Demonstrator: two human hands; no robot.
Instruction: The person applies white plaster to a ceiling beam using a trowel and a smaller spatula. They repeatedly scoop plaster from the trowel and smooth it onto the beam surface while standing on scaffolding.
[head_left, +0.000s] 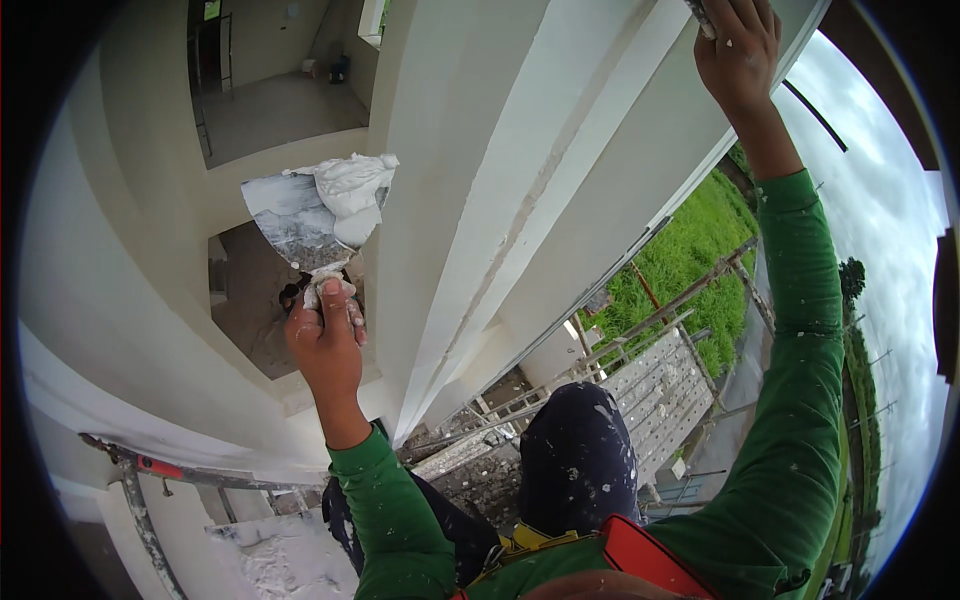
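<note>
My left hand (328, 345) is closed around the putty-crusted handle of a wide putty knife (290, 220). Its blade points up and away from me, smeared grey and white. A thick lump of white putty (352, 190) sits on the blade's right and far part. My right hand (740, 62) reaches high to the upper right, against the pale wall (610, 190). Its fingers wrap a grey, putty-stained tool (703, 18), mostly cut off by the picture's upper edge, so its kind is hidden. A rough seam (530, 205) runs down the wall between both hands.
Below me are a perforated metal scaffold plank (660, 395) and scaffold pipes (690, 290). A metal rail (225, 478) crosses the lower left. An opening (280, 110) shows a room's floor far below. Green grass (680, 260) lies outside to the right.
</note>
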